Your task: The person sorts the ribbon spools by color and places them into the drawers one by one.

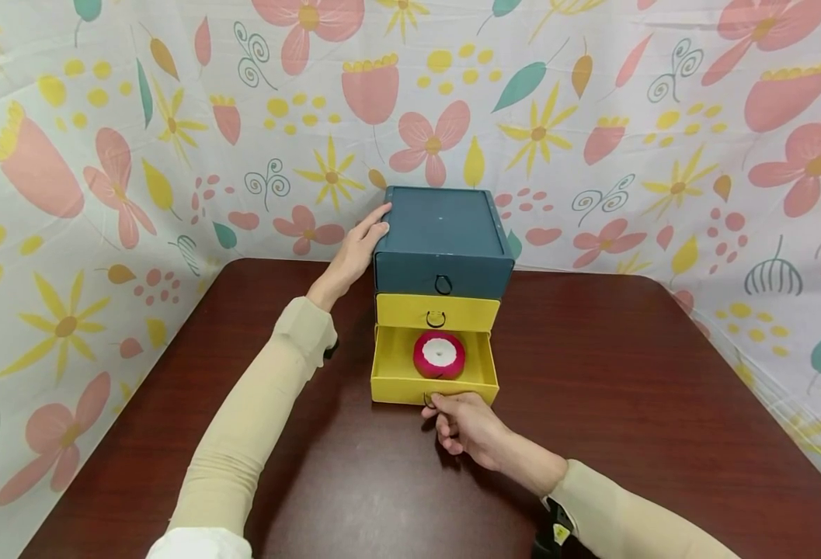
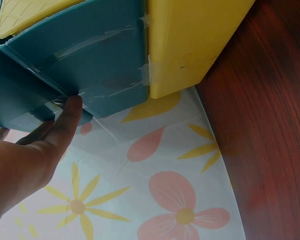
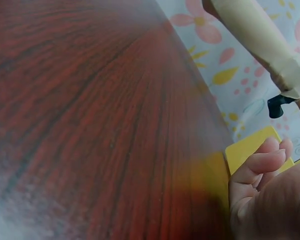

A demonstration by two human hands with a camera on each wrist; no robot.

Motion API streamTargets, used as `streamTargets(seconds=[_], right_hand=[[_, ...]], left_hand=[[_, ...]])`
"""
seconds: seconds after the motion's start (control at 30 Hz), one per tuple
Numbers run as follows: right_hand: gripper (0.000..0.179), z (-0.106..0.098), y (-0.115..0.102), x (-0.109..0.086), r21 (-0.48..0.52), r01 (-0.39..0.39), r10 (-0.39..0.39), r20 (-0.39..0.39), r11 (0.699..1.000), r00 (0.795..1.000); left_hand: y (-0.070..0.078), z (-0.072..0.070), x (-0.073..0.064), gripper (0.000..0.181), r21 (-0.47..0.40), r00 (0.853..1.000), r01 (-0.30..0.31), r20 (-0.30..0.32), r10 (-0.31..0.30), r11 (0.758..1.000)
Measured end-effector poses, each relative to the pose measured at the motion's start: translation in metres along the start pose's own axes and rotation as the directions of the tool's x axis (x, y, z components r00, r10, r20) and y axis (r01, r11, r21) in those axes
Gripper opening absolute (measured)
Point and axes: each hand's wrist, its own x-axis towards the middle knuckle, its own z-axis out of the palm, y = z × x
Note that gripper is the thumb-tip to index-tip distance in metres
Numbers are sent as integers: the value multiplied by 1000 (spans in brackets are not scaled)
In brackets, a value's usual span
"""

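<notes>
A stacked drawer box with a dark teal top unit stands on the table in the head view. The lowest yellow drawer is pulled out towards me. In it lies a roll of magenta ribbon with a white centre. My right hand pinches the small dark ring pull on that drawer's front, fingers curled below. My left hand rests on the upper left side of the box, its fingers extended; the left wrist view shows the fingers against the teal side.
Above the pulled-out drawer are another yellow drawer front and a teal one, each with a ring pull. The brown wooden table extends around the box. A flower-printed cloth hangs behind and along the sides.
</notes>
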Motion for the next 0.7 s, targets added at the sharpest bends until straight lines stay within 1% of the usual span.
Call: streamTargets(seconds=[0.17,0.33,0.7], right_hand=[[34,-1,0,4,3,-5,5,-18,1000,1000],[33,-1,-2,7,1,0,0,-34,1000,999],[33,-3,-7,12,-2,12,-12,-37,1000,999]], left_hand=[[-1,0,1,52,16,1000,7,-3,-7,1000],[0,0,0,51,13,1000,12,-7,-11,1000],[0,0,1,50,11,1000,4,-6,-4,1000]])
